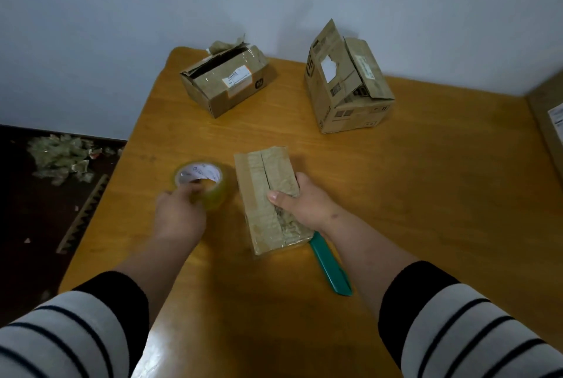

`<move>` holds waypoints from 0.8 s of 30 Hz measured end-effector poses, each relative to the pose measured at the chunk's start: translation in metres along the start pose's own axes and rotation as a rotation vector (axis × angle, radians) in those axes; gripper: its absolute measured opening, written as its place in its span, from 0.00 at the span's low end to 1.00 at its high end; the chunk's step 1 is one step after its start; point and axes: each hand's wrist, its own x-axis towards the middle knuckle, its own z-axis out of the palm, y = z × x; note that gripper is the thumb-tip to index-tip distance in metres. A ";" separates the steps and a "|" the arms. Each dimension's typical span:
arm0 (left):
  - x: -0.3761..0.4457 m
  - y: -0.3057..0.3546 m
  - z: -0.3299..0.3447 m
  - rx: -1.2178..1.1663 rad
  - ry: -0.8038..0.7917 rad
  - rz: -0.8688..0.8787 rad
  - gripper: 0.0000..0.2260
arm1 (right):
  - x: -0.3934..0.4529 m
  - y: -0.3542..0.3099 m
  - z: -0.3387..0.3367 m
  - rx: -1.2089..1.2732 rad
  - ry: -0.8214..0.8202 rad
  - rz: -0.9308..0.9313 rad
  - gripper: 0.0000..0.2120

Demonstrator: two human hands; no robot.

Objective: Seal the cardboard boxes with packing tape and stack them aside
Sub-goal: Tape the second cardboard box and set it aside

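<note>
Both hands at work, centre frame.
Left hand (179,213) grips the tape roll (202,182); right hand (300,201) clasps the flat box (268,195).

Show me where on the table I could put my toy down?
Bare wood lies right of the small flat box, below the tall box. Another patch sits between the two far boxes. It is crowded near the hands: tape roll, flat box, green knife.
</note>
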 end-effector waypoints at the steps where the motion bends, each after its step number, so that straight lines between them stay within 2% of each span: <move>1: -0.001 -0.007 0.002 0.083 -0.038 0.036 0.22 | 0.000 -0.001 0.001 0.001 -0.002 -0.003 0.24; 4: -0.010 -0.017 0.009 0.093 -0.065 0.015 0.27 | 0.001 -0.004 0.003 -0.004 -0.016 -0.005 0.24; 8: -0.020 -0.023 0.012 -0.140 -0.047 -0.250 0.33 | 0.002 -0.004 0.003 -0.019 -0.025 -0.001 0.25; 12: -0.020 -0.025 0.012 -0.235 -0.021 -0.386 0.38 | 0.000 -0.006 0.003 -0.010 -0.028 -0.007 0.27; 13: -0.021 -0.025 0.012 -0.306 -0.028 -0.419 0.36 | -0.001 -0.006 0.003 -0.016 -0.028 -0.009 0.27; 16: -0.022 -0.027 0.011 -0.384 -0.086 -0.459 0.18 | -0.002 -0.008 0.004 -0.070 -0.048 -0.018 0.28; 17: -0.023 -0.029 0.008 -0.301 -0.113 -0.447 0.14 | -0.002 -0.010 0.004 -0.090 -0.060 -0.018 0.28; 19: -0.024 -0.032 0.000 -0.099 -0.113 -0.413 0.15 | -0.004 -0.014 0.002 -0.142 -0.087 -0.016 0.29; 21: -0.024 -0.035 -0.007 0.077 0.022 -0.315 0.20 | -0.004 -0.018 -0.003 -0.208 -0.119 -0.018 0.29; 23: -0.027 -0.024 -0.016 0.151 0.166 -0.088 0.22 | -0.004 -0.021 -0.007 -0.244 -0.154 -0.010 0.26; 24: -0.028 -0.014 -0.019 0.111 0.179 0.043 0.24 | -0.004 -0.022 -0.009 -0.249 -0.165 -0.004 0.26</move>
